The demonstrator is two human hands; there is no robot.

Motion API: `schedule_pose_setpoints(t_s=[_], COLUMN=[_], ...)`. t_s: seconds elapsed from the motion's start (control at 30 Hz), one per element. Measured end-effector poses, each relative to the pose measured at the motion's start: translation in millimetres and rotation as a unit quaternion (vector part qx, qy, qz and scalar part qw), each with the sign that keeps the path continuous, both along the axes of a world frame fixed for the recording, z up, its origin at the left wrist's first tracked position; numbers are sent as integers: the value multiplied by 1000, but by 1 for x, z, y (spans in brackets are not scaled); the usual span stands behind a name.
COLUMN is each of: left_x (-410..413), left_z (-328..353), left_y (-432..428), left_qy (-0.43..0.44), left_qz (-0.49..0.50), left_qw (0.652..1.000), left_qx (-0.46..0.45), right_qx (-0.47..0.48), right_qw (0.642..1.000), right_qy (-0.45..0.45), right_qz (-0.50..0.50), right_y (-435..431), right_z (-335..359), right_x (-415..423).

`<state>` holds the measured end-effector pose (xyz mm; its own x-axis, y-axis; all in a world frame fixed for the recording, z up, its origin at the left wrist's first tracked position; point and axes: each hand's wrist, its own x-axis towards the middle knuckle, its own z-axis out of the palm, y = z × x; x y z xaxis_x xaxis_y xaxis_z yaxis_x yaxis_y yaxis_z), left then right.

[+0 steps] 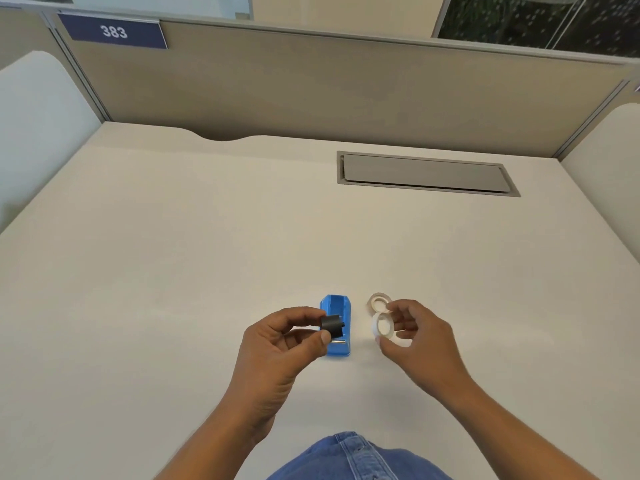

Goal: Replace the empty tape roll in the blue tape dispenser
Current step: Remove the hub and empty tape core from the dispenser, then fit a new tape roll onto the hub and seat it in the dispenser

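Note:
The blue tape dispenser (337, 306) stands on the desk with its roll bay open and nothing in it. My left hand (284, 344) pinches a small black spindle hub (331, 324) just above the dispenser's near half. My right hand (415, 336) holds a white tape roll (382, 325) between thumb and fingers, to the right of the dispenser. A second ring, thin and brownish, the empty roll core (379, 302), lies flat on the desk just beyond the white roll.
The pale desk (173, 271) stretches wide around the objects. A grey cable hatch (426, 173) is set into the desk at the back right. A beige partition (311, 81) with a "383" sign (114, 31) closes the far side.

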<state>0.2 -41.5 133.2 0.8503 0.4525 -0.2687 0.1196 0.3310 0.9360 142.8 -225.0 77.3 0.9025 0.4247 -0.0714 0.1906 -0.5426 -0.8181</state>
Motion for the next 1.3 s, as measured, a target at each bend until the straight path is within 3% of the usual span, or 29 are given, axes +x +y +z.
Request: schedule_pose_setpoints(t_s=[0.53, 1.1, 1.3], left_x=[2, 10, 10], left_z=[-5, -6, -7], left_y=[-2, 0, 3], left_qy=[22, 28, 36], left_qz=[-11, -11, -12], left_qw=[1000, 999, 999], left_qx=[1, -13, -15], right_qx=[-67, -113, -140], right_qw=[997, 993, 990], right_qy=[-3, 11, -33], right_qz=[-23, -10, 0], right_y=[4, 4, 2], right_z=[-45, -44, -36], right_x=[7, 13, 21])
